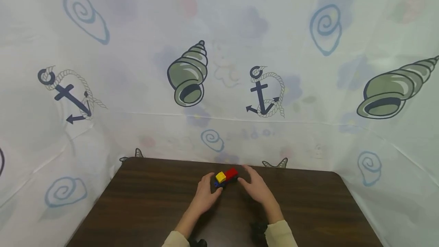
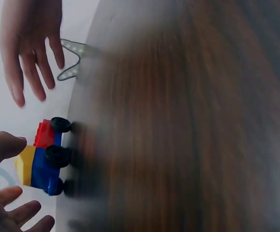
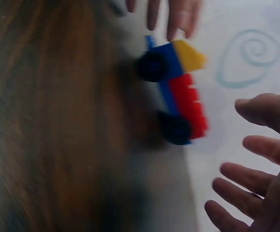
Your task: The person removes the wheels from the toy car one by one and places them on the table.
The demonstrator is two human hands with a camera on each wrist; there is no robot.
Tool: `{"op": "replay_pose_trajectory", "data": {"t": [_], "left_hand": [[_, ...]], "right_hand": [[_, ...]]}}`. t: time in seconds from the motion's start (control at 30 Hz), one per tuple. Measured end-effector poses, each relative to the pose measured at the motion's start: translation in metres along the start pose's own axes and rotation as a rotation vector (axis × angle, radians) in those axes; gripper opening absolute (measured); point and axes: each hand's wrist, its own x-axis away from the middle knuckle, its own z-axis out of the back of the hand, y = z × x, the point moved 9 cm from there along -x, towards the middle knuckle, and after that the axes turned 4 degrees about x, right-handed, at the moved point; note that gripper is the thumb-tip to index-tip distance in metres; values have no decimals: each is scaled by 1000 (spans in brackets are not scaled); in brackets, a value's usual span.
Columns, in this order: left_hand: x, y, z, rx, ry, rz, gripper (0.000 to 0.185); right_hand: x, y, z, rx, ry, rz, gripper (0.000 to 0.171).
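Observation:
A toy car (image 1: 231,173) built of blocks stands on the brown table, with a red block at one end, a yellow block at the other, a blue base and black wheels (image 2: 57,156). My left hand (image 1: 205,194) is beside the yellow end, fingers and thumb spread apart around it. In the left wrist view the left thumb (image 2: 7,145) reaches right by the yellow block (image 2: 25,164). Over by the red end, my right hand (image 1: 256,188) holds nothing, its fingers spread. A gap shows between the right fingers (image 3: 248,179) and the red block (image 3: 187,106) in the right wrist view.
The dark wooden table (image 1: 154,197) has rounded far corners. Behind it and at both sides hangs a white sheet (image 1: 226,29) printed with shells and anchors. The toy car stands near the table's far edge.

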Motion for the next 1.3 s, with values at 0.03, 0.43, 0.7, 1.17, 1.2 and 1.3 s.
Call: {"op": "replay_pose_trajectory", "data": {"t": [0.03,0.43,0.7,1.17,1.2,1.3], "left_hand": [[-2,-1,-3,-6,11,-9,70],[-8,-14,-20,-77,79,114,70],[-14,-9,-15,-95,95,107,49],[-10,12,3,28,65,84,47],[-9,14,5,55,62,80,48],[-6,20,10,148,72,84,50]], "right_hand": [[-3,2,-5,-7,-3,-13,64],[-8,15,-41,-83,-56,-62,70],[-13,13,-42,-83,-70,-58,67],[-12,3,-29,-105,-32,-35,56],[-9,1,-26,-89,-6,-34,58],[3,-13,-14,-34,113,-5,58]]}}
